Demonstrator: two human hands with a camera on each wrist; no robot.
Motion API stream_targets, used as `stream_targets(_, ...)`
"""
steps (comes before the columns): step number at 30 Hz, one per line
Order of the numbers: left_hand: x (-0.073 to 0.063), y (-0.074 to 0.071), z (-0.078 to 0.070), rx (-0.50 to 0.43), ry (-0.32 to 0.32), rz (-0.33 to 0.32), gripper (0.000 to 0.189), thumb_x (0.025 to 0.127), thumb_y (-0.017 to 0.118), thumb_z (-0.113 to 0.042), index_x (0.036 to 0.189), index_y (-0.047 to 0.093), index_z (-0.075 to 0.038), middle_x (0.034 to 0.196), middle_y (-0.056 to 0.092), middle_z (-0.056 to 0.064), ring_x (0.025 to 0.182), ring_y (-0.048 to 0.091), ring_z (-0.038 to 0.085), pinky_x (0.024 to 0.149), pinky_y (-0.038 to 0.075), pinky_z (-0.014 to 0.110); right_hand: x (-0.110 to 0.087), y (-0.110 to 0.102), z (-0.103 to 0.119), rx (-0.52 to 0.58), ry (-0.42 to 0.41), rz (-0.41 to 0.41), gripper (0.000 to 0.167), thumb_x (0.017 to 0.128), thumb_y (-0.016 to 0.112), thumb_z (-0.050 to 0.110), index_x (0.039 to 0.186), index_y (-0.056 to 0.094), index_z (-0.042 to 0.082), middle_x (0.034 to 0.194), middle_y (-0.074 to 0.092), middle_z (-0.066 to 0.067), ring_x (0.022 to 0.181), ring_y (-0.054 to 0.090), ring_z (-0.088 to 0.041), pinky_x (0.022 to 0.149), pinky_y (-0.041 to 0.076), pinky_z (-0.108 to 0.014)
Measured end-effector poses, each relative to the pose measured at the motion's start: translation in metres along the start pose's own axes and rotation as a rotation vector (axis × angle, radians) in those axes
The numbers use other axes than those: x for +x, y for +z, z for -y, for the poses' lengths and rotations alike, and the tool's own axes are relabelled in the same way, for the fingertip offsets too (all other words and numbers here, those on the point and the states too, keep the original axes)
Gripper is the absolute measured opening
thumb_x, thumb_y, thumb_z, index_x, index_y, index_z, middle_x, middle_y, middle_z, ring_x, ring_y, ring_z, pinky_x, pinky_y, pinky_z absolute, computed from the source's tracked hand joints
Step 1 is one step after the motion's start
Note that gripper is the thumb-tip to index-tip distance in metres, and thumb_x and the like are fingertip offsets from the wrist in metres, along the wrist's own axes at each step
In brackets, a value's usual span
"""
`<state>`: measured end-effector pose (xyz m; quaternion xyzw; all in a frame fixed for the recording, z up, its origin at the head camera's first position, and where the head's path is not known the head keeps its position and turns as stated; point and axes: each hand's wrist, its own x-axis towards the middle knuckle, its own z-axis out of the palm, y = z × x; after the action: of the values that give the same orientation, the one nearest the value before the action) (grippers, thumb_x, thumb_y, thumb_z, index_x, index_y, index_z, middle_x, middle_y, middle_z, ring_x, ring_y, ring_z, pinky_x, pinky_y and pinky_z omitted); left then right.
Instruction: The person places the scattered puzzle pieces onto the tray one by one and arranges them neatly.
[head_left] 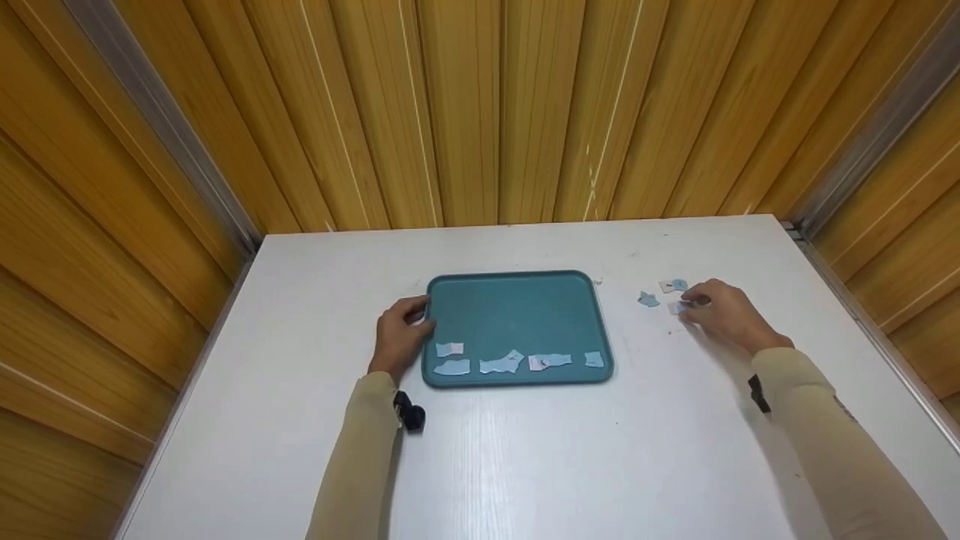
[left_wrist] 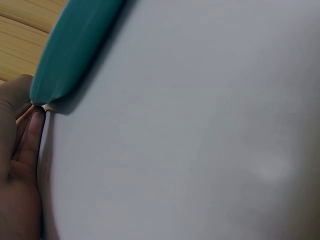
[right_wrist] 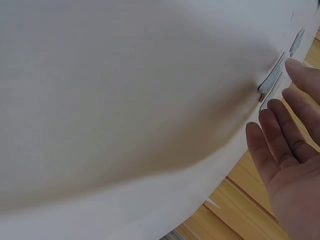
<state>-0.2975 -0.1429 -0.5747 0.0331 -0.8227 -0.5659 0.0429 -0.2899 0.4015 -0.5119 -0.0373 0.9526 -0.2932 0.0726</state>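
My left hand [head_left: 400,335] grips the left rim of a teal tray [head_left: 517,307], thumb on top. In the left wrist view the same tray [left_wrist: 75,47] shows from its corner, with the fingers beneath the edge. Several torn-looking pale blue and white paper pieces lie along the tray's near side, among them a jagged piece [head_left: 501,364] and a small square piece [head_left: 593,360]. My right hand [head_left: 724,313] is over the table at right, thumb and forefinger apart at a whitish piece [head_left: 676,308]. Whether they touch it is unclear. The right wrist view shows rather straight fingers [right_wrist: 257,150] beside the pieces.
Near the right hand lie a blue piece [head_left: 648,299] and a white-and-blue piece [head_left: 673,286]. The white table [head_left: 525,465] ends at a yellow wood-look panelled wall [head_left: 465,112] behind, with similar panels left and right.
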Motion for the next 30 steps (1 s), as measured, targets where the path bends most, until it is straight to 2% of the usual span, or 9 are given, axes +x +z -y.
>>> stream_targets(9,0.001,0.0,0.0,-0.007,0.004,-0.004,0.048,0.092,0.075,0.001,0.139,0.068,-0.006,0.137,0.067,0.009,0.126,0.063,0.023,0.11,0.051,0.036,-0.005,-0.003,-0.006,0.008,0.061,0.029,0.043,0.103,0.068,0.011,0.14,0.058,-0.009,0.141,0.051,-0.031,0.136,0.044,-0.052,0.118,0.033,-0.069)
stream_targets(17,-0.001,0.0,-0.002,-0.024,-0.021,0.0,0.048,0.093,0.075,0.0,0.139,0.069,-0.009,0.136,0.067,0.005,0.125,0.063,0.02,0.11,0.051,0.034,-0.004,-0.002,-0.011,-0.028,0.049,0.023,0.04,0.104,0.067,0.011,0.138,0.059,-0.009,0.136,0.054,-0.03,0.131,0.049,-0.051,0.117,0.036,-0.067)
stream_targets(24,0.0,0.0,-0.002,-0.017,-0.005,-0.002,0.047,0.093,0.075,0.001,0.138,0.069,-0.008,0.135,0.068,0.006,0.125,0.063,0.021,0.11,0.051,0.035,-0.003,-0.003,-0.01,-0.01,0.084,0.035,0.04,0.104,0.068,0.014,0.136,0.059,-0.009,0.137,0.053,-0.031,0.133,0.047,-0.051,0.117,0.036,-0.068)
stream_targets(27,0.0,0.0,-0.001,-0.008,-0.005,-0.003,0.046,0.093,0.075,0.0,0.138,0.07,-0.008,0.135,0.068,0.006,0.124,0.064,0.021,0.11,0.051,0.035,-0.004,-0.002,-0.01,-0.005,0.094,0.034,0.041,0.104,0.069,0.018,0.134,0.06,-0.009,0.136,0.054,-0.03,0.13,0.048,-0.051,0.116,0.037,-0.069)
stream_targets(30,0.0,-0.001,-0.001,-0.008,-0.004,0.003,0.046,0.093,0.075,-0.002,0.138,0.069,-0.007,0.136,0.068,0.007,0.125,0.064,0.021,0.11,0.051,0.036,-0.006,-0.001,-0.01,-0.025,0.068,0.017,0.042,0.102,0.07,0.02,0.129,0.062,-0.01,0.13,0.056,-0.03,0.122,0.052,-0.048,0.112,0.042,-0.067)
